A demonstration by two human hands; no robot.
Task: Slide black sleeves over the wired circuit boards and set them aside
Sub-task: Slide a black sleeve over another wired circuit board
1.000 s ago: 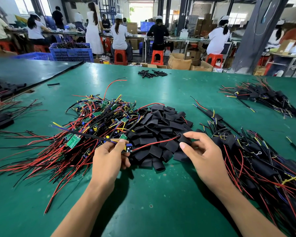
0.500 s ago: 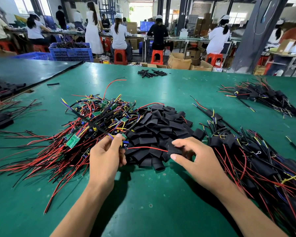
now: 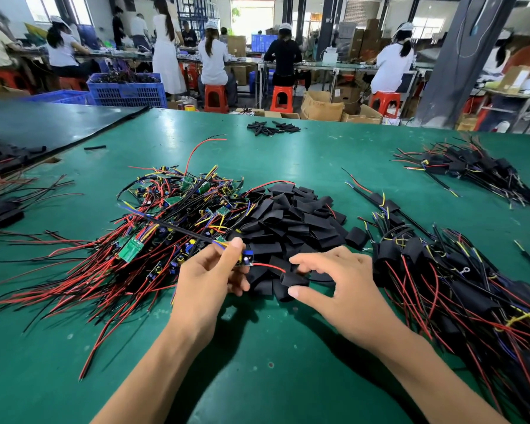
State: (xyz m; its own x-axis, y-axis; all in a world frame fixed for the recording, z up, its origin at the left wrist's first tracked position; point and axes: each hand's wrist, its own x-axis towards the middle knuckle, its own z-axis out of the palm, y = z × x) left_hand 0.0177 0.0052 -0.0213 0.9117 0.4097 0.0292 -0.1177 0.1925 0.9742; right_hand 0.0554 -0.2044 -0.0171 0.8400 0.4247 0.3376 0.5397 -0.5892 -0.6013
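Note:
My left hand (image 3: 208,283) pinches a small wired circuit board (image 3: 246,259), whose black cable runs up and left over the heap. Its red wire (image 3: 268,266) curves right into a black sleeve (image 3: 293,280), which my right hand (image 3: 343,289) pinches between thumb and fingers. The sleeve sits on the wire a short way right of the board. Behind my hands lies a pile of loose black sleeves (image 3: 291,218). A heap of bare wired boards (image 3: 166,221) with red and black wires spreads to the left.
A pile of sleeved boards (image 3: 459,289) covers the green table (image 3: 257,362) at the right, with another bundle (image 3: 471,169) at the far right. More sleeves (image 3: 273,127) lie at the far edge. Wired parts (image 3: 0,206) sit at the left. People work at benches behind.
My right hand has slid the sleeve leftward along the red wire towards the board. My left hand has lifted the board slightly and swung its black cable up and left.

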